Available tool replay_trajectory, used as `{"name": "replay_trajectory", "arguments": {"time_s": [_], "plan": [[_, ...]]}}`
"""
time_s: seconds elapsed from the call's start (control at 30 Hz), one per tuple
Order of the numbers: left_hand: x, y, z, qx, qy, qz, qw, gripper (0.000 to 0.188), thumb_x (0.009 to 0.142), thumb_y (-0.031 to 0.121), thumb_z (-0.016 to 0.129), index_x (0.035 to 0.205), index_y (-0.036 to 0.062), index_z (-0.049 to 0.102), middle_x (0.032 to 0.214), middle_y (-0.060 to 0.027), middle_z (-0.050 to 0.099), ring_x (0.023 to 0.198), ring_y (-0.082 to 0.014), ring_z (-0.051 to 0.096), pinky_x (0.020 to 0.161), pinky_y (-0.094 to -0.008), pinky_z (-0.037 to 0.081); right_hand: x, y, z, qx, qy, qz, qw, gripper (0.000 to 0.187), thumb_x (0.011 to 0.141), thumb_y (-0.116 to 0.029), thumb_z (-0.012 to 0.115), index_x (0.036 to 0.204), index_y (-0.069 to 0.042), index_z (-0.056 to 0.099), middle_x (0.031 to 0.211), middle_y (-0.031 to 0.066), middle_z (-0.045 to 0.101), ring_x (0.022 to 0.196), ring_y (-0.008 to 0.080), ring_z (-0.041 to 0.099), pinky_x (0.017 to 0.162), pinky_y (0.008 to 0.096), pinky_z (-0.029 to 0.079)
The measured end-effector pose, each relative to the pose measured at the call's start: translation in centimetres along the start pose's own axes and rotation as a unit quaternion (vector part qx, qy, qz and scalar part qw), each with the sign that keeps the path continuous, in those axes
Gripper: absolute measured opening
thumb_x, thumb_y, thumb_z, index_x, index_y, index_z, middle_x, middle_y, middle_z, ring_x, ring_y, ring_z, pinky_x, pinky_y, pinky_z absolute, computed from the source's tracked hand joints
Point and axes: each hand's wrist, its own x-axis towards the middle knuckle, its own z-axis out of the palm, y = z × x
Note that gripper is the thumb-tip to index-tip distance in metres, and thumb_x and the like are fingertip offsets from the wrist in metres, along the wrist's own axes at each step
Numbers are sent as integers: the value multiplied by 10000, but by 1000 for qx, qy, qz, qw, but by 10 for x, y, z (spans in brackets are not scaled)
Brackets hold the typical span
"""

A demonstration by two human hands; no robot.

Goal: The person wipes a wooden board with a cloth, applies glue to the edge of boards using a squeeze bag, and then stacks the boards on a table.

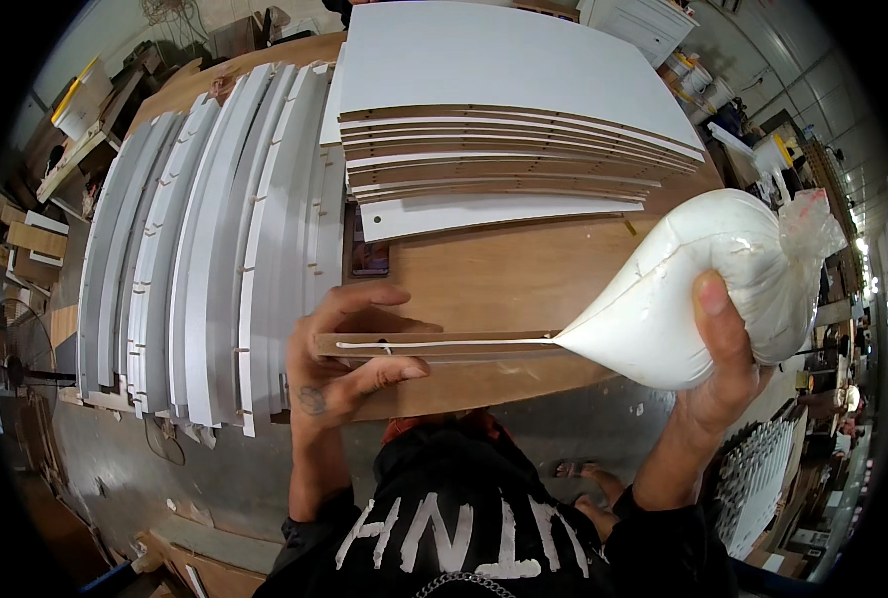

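The left hand grips the left end of a narrow-edged board, fingers on its far side and thumb on the near one; the board sits along the front edge of the surface, though whether it rests there I cannot tell. The right hand squeezes a plump bag of white paste, its tip at the right end of the white bead on the board's upper edge.

Too hard a squeeze could thicken the bead and spill it down the faces. A sideways drift of the tip could miss so thin an edge. If the left fingers slip, the board could tilt, and a fingertip brushing the bead could smear it.
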Motion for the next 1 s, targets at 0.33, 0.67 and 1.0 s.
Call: {"name": "replay_trajectory", "arguments": {"time_s": [0.33,0.67,1.0], "plan": [[-3,0,5,6,44,12,999,555,610,-11,796,1089,-80,525,879,-226,662,812,-289,682,681,-311,555,14,12,-35,-47,1,-16,999,595,659,-84,712,1186,83,493,1013,133,599,869,206,588,807,304,468],[0,-6,6,50,86,21,995,579,580,157,824,1041,-61,549,725,-202,670,720,-254,687,601,-270,530,31,14,-59,-76,26,-60,995,627,663,-137,685,1203,103,477,994,138,595,873,203,572,798,303,453],[-1,-13,2,76,82,53,992,625,589,205,835,1061,-57,521,710,-194,664,693,-294,685,640,-343,556,43,22,-88,-80,65,-85,991,693,656,-120,674,1256,117,421,996,143,585,884,200,565,825,293,442]]}}
